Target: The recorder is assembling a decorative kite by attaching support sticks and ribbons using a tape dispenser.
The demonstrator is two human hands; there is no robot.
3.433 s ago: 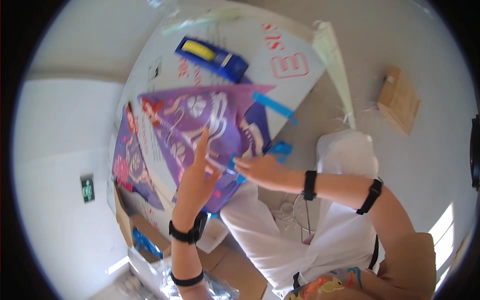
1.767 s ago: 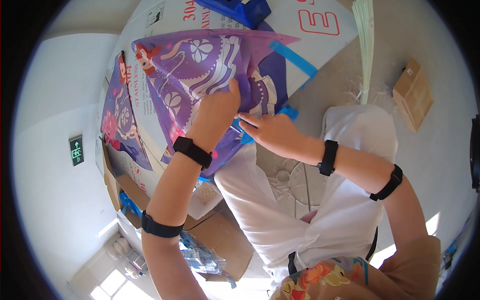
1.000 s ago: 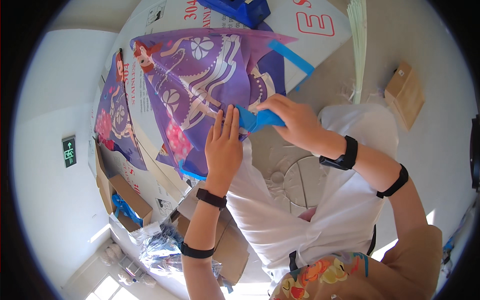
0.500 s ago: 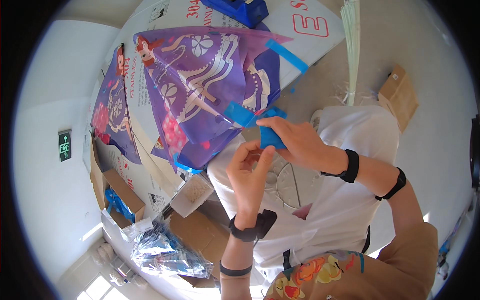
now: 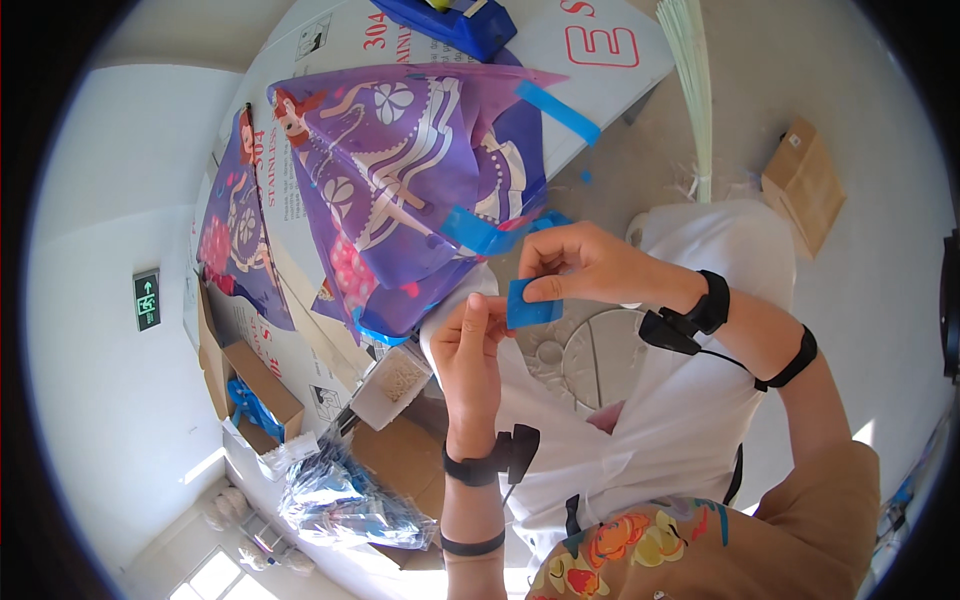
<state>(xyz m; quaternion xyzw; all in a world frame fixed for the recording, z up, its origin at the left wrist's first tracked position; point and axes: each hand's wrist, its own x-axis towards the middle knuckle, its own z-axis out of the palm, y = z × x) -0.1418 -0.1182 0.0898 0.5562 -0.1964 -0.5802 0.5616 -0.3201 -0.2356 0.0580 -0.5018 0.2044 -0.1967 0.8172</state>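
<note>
Above my lap, my right hand [image 5: 575, 268] pinches a small blue piece of tape or film [image 5: 533, 305] between thumb and fingers. My left hand [image 5: 474, 350] is just beside it. Its thumb is lifted off the piece, while a fingertip reaches the piece's left edge. Just beyond my hands lies a purple kite-like sheet [image 5: 400, 160] printed with a red-haired figure in a dress. A blue strip [image 5: 475, 232] is on its near edge, close to my right hand, and another blue strip [image 5: 558, 112] hangs at the table's right edge.
A blue tape dispenser [image 5: 460, 25] stands on the printed board [image 5: 600, 75]. A second purple sheet [image 5: 238, 235] lies at left. Nearer are an open carton [image 5: 262, 385], a small white tray [image 5: 392, 388] and plastic-wrapped packs [image 5: 350, 500]. At right are pale rods [image 5: 692, 100] and a brown carton [image 5: 805, 185].
My left thumb has come off the blue piece and the left hand has drawn back to the left. My right hand has shifted its grip on the piece, which now hangs flatter.
</note>
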